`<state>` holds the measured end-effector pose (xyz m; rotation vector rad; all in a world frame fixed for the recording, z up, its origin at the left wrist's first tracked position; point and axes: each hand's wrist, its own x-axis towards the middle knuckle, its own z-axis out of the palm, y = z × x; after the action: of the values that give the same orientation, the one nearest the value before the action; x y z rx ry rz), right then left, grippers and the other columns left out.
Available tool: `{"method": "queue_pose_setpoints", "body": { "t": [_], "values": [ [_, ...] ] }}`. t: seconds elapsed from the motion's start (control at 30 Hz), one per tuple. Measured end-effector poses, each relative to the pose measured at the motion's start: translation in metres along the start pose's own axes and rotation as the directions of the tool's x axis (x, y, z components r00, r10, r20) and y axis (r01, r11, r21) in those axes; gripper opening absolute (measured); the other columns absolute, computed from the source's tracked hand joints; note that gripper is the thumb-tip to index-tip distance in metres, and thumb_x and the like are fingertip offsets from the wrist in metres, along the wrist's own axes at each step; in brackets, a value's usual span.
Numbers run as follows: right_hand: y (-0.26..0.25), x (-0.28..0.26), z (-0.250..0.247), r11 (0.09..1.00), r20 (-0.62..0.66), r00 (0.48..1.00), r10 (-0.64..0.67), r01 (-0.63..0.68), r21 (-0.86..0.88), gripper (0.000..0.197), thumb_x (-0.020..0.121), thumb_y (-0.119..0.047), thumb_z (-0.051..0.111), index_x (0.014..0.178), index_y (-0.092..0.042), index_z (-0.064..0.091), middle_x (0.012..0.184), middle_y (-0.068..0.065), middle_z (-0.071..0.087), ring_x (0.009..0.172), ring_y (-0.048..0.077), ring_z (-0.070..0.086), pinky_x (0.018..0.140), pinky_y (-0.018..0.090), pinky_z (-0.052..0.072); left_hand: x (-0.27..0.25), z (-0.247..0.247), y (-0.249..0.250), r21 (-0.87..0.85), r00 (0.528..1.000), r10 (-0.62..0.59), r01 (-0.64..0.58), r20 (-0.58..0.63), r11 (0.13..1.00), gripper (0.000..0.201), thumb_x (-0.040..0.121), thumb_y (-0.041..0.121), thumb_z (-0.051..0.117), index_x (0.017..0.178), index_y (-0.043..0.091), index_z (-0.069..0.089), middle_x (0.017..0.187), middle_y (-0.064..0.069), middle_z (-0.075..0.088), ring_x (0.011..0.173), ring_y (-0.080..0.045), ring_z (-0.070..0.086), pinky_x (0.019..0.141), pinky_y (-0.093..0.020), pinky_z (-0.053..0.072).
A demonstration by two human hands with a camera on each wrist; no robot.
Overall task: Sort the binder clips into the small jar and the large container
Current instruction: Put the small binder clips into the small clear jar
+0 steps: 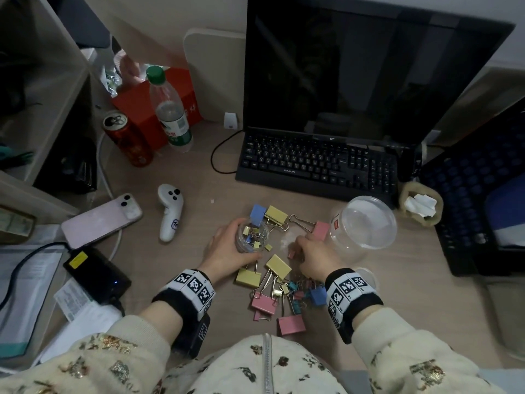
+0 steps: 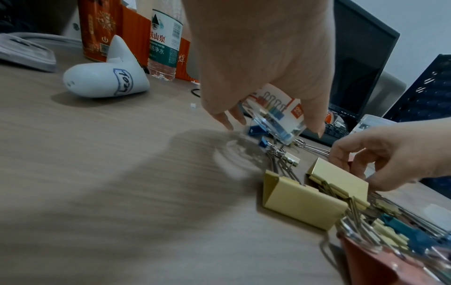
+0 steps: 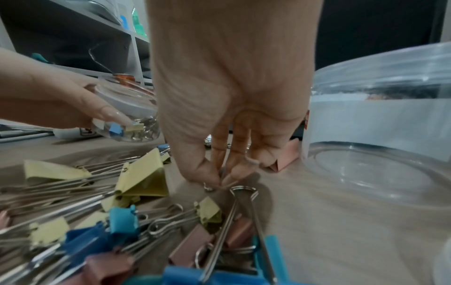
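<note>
My left hand point(image 1: 231, 245) grips the small clear jar point(image 1: 252, 234), tilted just above the desk, with several small clips inside. The left wrist view shows the small jar point(image 2: 275, 119) under my fingers. My right hand point(image 1: 298, 247) reaches down beside it, and its fingertips point(image 3: 214, 180) pinch the wire handle of a small clip point(image 3: 208, 187) on the desk. That small clip point(image 1: 291, 253) looks pink. The large clear container point(image 1: 366, 223) stands empty to the right. Loose yellow, pink and blue binder clips point(image 1: 284, 288) lie in a pile between my wrists.
A black keyboard point(image 1: 318, 163) and monitor point(image 1: 355, 72) stand behind the clips. A white controller point(image 1: 170, 211), phone point(image 1: 102, 220), can point(image 1: 127, 140) and water bottle point(image 1: 170, 109) sit to the left. A dark crate point(image 1: 483, 194) stands at the right.
</note>
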<state>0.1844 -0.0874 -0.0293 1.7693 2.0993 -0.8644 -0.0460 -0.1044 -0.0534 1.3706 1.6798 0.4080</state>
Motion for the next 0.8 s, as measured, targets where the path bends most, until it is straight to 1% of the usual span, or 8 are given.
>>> {"method": "queue_pose_setpoints", "body": {
  "t": [0.13,0.2,0.3,0.4,0.5,0.6,0.73,0.8],
  "values": [
    [-0.001,-0.002,0.003,0.997,-0.023,1.0,0.008,-0.006,0.079,0.023,0.086,-0.01,0.062,0.107,-0.02,0.064,0.107,-0.003,0.057,0.093,0.017,0.058,0.078,0.026,0.051,-0.003,-0.003,0.001,-0.009,1.0,0.008,-0.008,-0.008,1.0,0.091,0.047,0.069,0.077,0.126,0.049,0.037,0.13,0.006,0.049,0.124,-0.015,0.042,0.105,-0.046,0.04],
    [0.001,-0.003,0.0,0.98,-0.045,0.999,0.008,0.001,0.198,0.017,0.087,-0.003,0.059,0.097,-0.016,0.065,0.099,-0.005,0.057,0.088,0.014,0.058,0.072,0.018,0.047,-0.003,-0.004,0.001,-0.008,1.0,0.01,-0.01,-0.018,1.0,0.092,0.048,0.067,0.079,0.128,0.045,0.038,0.13,0.006,0.05,0.125,-0.016,0.041,0.106,-0.046,0.039],
    [0.004,-0.005,-0.005,0.944,-0.103,0.995,0.001,0.033,0.329,0.019,0.086,0.003,0.058,0.096,-0.012,0.066,0.092,-0.009,0.058,0.095,0.013,0.06,0.064,0.009,0.041,-0.004,-0.006,0.0,0.005,1.0,0.013,-0.013,-0.023,1.0,0.093,0.051,0.064,0.081,0.13,0.041,0.038,0.131,0.005,0.05,0.125,-0.017,0.041,0.106,-0.047,0.039],
    [0.006,-0.003,-0.011,0.949,-0.141,0.99,-0.014,0.058,0.311,0.025,0.085,-0.006,0.063,0.107,-0.017,0.062,0.111,-0.005,0.056,0.104,0.014,0.055,0.078,0.017,0.045,-0.005,-0.005,0.001,0.01,1.0,0.019,-0.019,-0.024,1.0,0.091,0.051,0.066,0.079,0.129,0.043,0.039,0.132,0.006,0.05,0.125,-0.016,0.042,0.105,-0.046,0.04],
    [0.004,-0.001,-0.008,0.988,-0.028,0.996,-0.09,0.093,0.126,0.048,0.079,-0.019,0.072,0.124,-0.022,0.055,0.126,-0.007,0.045,0.113,0.016,0.047,0.093,0.033,0.049,-0.006,-0.004,0.003,0.027,0.999,0.022,-0.021,-0.033,0.999,0.089,0.053,0.062,0.081,0.129,0.045,0.038,0.131,0.004,0.05,0.123,-0.017,0.043,0.104,-0.044,0.041],
    [-0.004,-0.001,0.004,0.992,0.017,0.994,-0.111,0.112,-0.05,0.046,0.08,-0.019,0.068,0.124,-0.023,0.054,0.123,-0.005,0.048,0.105,0.019,0.053,0.088,0.035,0.052,-0.008,-0.004,0.004,0.033,0.999,0.031,-0.03,-0.037,0.999,0.088,0.056,0.058,0.083,0.13,0.044,0.038,0.13,0.004,0.05,0.122,-0.017,0.043,0.104,-0.044,0.041],
    [-0.006,0.0,0.011,0.998,-0.002,0.998,-0.06,0.06,-0.029,0.027,0.087,-0.012,0.061,0.112,-0.018,0.063,0.114,0.0,0.055,0.094,0.017,0.056,0.084,0.029,0.051,-0.008,-0.006,0.002,0.028,0.998,0.037,-0.036,-0.042,0.999,0.087,0.055,0.059,0.083,0.129,0.043,0.039,0.13,0.004,0.05,0.123,-0.016,0.042,0.104,-0.046,0.041],
    [-0.004,0.003,0.009,0.999,-0.017,1.0,-0.018,0.018,0.027,0.021,0.087,-0.008,0.059,0.107,-0.014,0.065,0.112,0.004,0.059,0.092,0.02,0.06,0.082,0.031,0.054,-0.009,-0.005,0.001,0.033,0.999,0.028,-0.026,-0.044,0.999,0.088,0.056,0.057,0.084,0.13,0.042,0.039,0.131,0.004,0.05,0.124,-0.017,0.042,0.104,-0.046,0.04]
  ]
}}
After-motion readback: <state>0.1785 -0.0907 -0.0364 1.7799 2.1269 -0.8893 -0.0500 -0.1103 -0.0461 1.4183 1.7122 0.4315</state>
